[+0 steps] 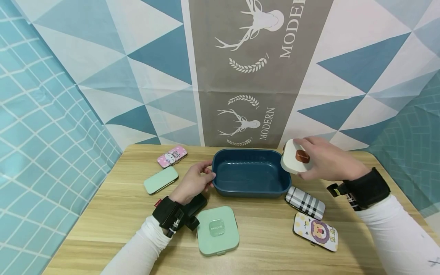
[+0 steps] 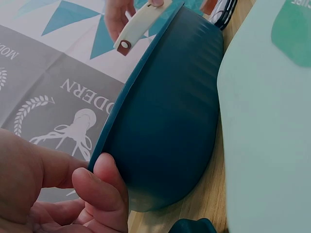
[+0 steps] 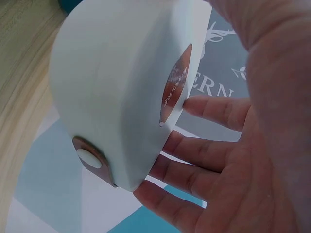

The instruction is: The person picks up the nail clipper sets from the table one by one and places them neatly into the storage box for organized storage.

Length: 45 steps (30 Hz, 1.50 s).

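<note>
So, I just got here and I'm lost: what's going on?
A person's right hand holds a cream case up at the right end of a blue basin, while the left hand pinches its left end. On the wooden table lie a plaid case and a lion case at the right, a square green case in front, and a pink case at the left.

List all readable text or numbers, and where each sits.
"MODERN": grey backdrop panel, twice, upper one cut off.
"MANICURE": green square case.
"MANICURE": brown label on white case, right hand.
"Lion": lion-print case.
Too small to read: lion-print case's other lettering, red tag, mark on right sleeve.
</note>
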Each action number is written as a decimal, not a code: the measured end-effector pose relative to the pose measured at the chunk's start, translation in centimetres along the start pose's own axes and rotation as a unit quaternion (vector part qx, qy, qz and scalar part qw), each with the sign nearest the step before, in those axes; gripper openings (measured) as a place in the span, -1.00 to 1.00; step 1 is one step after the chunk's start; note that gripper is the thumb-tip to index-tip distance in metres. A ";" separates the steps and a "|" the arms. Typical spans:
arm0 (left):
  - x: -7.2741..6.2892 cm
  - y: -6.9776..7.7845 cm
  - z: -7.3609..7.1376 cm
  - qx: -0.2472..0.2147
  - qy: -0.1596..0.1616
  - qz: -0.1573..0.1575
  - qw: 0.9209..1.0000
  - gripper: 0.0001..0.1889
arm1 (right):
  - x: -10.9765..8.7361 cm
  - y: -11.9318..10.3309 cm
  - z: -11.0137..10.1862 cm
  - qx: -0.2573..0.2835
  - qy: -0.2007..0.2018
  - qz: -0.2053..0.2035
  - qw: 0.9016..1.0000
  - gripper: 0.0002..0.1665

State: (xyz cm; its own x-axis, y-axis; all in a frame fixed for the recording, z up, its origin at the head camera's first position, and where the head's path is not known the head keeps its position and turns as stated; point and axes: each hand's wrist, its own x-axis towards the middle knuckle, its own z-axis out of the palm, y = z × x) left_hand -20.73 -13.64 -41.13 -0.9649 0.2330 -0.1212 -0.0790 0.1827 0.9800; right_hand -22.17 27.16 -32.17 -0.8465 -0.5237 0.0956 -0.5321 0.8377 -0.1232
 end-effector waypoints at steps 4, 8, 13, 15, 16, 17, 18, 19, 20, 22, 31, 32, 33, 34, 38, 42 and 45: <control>0.0 -0.1 -0.1 0.001 -0.004 0.004 1.000 -0.46 | 0.3 -0.2 0.1 -0.001 0.004 -0.008 1.000 0.20; 0.1 -0.1 -0.1 0.000 -0.005 0.005 1.000 -0.46 | 0.6 -0.4 0.1 0.000 0.004 -0.016 1.000 0.20; 0.1 -0.1 -0.1 -0.002 -0.005 0.004 1.000 -0.46 | 0.8 -0.8 0.2 0.000 -0.002 -0.020 1.000 0.18; 0.1 -0.1 -0.1 -0.002 -0.004 0.005 1.000 -0.46 | 1.0 -0.9 0.2 0.000 -0.004 -0.021 1.000 0.19; 0.1 -0.1 -0.1 -0.002 -0.004 0.004 1.000 -0.46 | 1.1 -1.0 0.2 -0.001 -0.004 -0.022 1.000 0.19; 0.1 -0.1 -0.1 -0.001 -0.003 0.004 1.000 -0.46 | 1.1 -1.1 0.2 -0.002 -0.004 -0.023 1.000 0.18; 0.1 -0.1 -0.1 0.000 -0.003 0.004 1.000 -0.46 | 1.2 -1.2 0.3 -0.002 -0.004 -0.024 1.000 0.18; 0.1 -0.1 -0.1 0.000 -0.003 0.004 1.000 -0.46 | 1.3 -1.2 0.3 -0.004 -0.003 -0.026 1.000 0.19; 0.1 -0.1 -0.1 0.001 -0.003 0.004 1.000 -0.46 | 1.4 -1.3 0.4 -0.005 -0.003 -0.026 1.000 0.19; 0.2 -0.1 -0.1 0.002 -0.003 0.004 1.000 -0.46 | 1.5 -1.5 0.4 -0.008 -0.002 -0.028 1.000 0.18; 0.1 -0.1 -0.1 0.000 -0.003 0.003 1.000 -0.46 | 2.2 -2.2 0.6 -0.009 -0.001 -0.036 0.999 0.17; 0.1 -0.1 -0.1 0.000 -0.002 0.003 1.000 -0.46 | 2.2 -2.3 0.7 -0.007 -0.002 -0.037 0.999 0.16; 0.1 -0.1 -0.1 0.000 -0.002 0.003 1.000 -0.46 | 2.3 -2.4 0.7 -0.006 -0.003 -0.036 0.999 0.17; 0.1 -0.1 -0.1 0.000 -0.003 0.003 1.000 -0.46 | 2.4 -2.5 0.7 -0.005 -0.003 -0.036 0.999 0.17; 0.1 -0.1 0.0 0.001 -0.002 0.004 1.000 -0.46 | 2.7 -2.7 0.9 -0.005 -0.006 -0.036 0.999 0.19; 0.1 -0.1 0.0 0.002 -0.001 0.005 1.000 -0.46 | 3.1 -3.0 1.1 -0.006 -0.010 -0.038 0.999 0.21; 0.1 -0.2 0.0 0.002 -0.001 0.005 1.000 -0.46 | 3.4 -3.3 1.2 -0.006 -0.010 -0.042 0.999 0.22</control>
State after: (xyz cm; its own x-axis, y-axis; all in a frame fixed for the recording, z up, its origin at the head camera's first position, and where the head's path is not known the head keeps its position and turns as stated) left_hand -20.82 -13.65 -41.31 -0.9653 0.2362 -0.1117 -0.0687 0.1834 0.9806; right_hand -23.31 22.45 -32.62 -0.7989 -0.5954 0.0853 -0.6014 0.7921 -0.1042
